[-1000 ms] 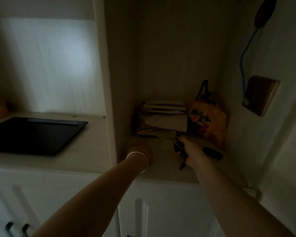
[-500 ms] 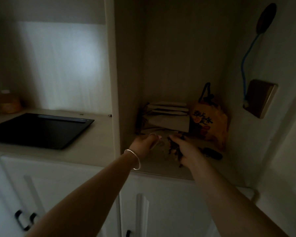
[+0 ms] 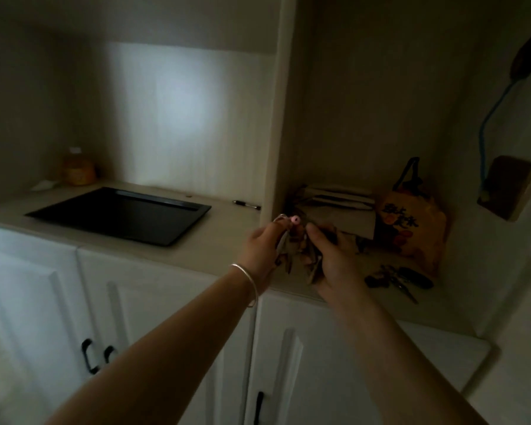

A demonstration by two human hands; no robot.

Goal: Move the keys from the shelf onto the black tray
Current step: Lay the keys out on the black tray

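My two hands meet in front of the shelf's dividing post, both closed on a bunch of keys (image 3: 301,256) that hangs between them. My left hand (image 3: 262,250), with a silver bangle on its wrist, pinches a ring and a small pink bead at the top. My right hand (image 3: 334,256) grips dark keys lower down. The black tray (image 3: 120,214) lies flat on the counter to the left, apart from both hands. A second bunch of keys (image 3: 396,279) with a dark fob lies on the shelf floor at the right.
An orange printed bag (image 3: 411,228) and a stack of paper bags (image 3: 341,207) stand at the back of the shelf. A pen (image 3: 246,204) lies by the post, a jar (image 3: 78,170) at the far left. White cupboard doors (image 3: 166,317) run below.
My hands have come out of the shelf toward the left with the keys held between them. The view has turned left, so the tray is nearer the middle.
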